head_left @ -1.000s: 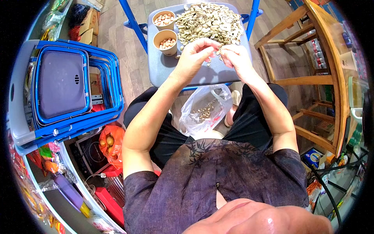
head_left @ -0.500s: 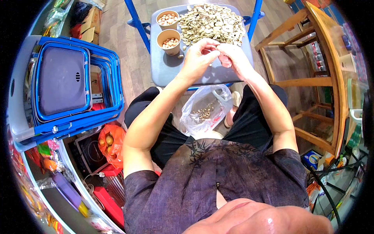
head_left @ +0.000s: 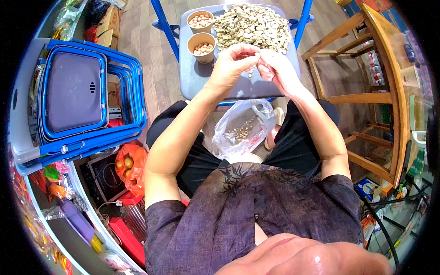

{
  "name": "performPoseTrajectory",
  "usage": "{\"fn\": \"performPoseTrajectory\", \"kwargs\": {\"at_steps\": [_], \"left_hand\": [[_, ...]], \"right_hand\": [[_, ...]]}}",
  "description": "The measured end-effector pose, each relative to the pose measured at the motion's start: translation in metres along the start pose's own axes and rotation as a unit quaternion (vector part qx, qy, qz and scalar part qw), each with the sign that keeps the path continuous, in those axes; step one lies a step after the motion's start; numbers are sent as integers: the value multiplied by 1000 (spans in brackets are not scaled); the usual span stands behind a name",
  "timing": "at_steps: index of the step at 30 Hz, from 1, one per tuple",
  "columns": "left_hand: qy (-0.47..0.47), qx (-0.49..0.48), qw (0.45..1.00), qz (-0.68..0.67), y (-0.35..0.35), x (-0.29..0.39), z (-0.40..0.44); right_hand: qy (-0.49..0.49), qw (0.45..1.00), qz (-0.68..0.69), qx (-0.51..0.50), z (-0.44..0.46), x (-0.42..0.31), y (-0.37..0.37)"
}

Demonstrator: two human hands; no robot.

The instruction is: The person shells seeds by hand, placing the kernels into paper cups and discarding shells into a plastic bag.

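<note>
My left hand (head_left: 233, 63) and my right hand (head_left: 278, 68) meet fingertip to fingertip above a grey folding-chair seat (head_left: 192, 82). Both sets of fingers are pinched; whatever lies between them is too small to make out. Just beyond them spreads a heap of pale greenish-beige, pod-like pieces (head_left: 252, 27). Left of the heap stand two paper cups, a nearer cup (head_left: 200, 57) and a farther cup (head_left: 200, 28), both holding small round pinkish-brown kernels. A few loose bits lie on the seat near my hands.
An open clear plastic bag (head_left: 229, 142) with small pale pieces sits between my legs. Folded blue-framed chairs (head_left: 75, 91) lean at left, above an orange bag (head_left: 133, 176) of round yellowish items. A wooden frame (head_left: 357, 97) stands at right.
My hands stay pinched together, with small finger movements. The chair seat, cups and heap appear shifted slightly right in view. A few small bits now show below my fingers on the seat.
</note>
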State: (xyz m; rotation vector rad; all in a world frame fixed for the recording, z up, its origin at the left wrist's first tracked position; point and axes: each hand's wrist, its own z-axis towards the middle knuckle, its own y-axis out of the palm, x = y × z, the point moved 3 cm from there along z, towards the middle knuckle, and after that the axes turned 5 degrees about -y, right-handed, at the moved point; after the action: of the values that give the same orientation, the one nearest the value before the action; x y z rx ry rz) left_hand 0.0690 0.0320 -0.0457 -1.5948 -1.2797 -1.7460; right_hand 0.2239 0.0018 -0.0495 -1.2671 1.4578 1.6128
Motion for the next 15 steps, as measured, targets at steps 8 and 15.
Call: {"fn": "performPoseTrajectory", "kwargs": {"at_steps": [8, 15], "left_hand": [[27, 1, 999, 19, 2, 1, 0], [57, 50, 995, 71, 2, 4, -2]], "right_hand": [[-43, 998, -38, 8, 2, -7, -2], [-65, 993, -93, 16, 2, -9, -4]]}}
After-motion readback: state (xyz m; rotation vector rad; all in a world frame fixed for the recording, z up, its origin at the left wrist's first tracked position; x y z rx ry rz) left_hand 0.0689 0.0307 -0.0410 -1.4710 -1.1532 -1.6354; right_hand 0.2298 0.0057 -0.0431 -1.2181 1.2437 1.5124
